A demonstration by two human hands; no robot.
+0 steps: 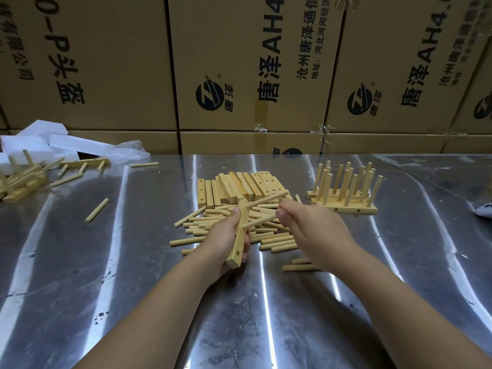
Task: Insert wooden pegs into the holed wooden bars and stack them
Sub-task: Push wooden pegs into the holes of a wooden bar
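A single head-worn wide-angle view looks forward and down, close over the metal table (372,302).

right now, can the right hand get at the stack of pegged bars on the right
Probably yes: the stack of pegged bars stands just beyond the right hand with nothing between them, though that hand is pinching a peg and would have to free itself first.

bars (237,186) behind pegs (229,230), cartons (253,62) behind table (266,315)
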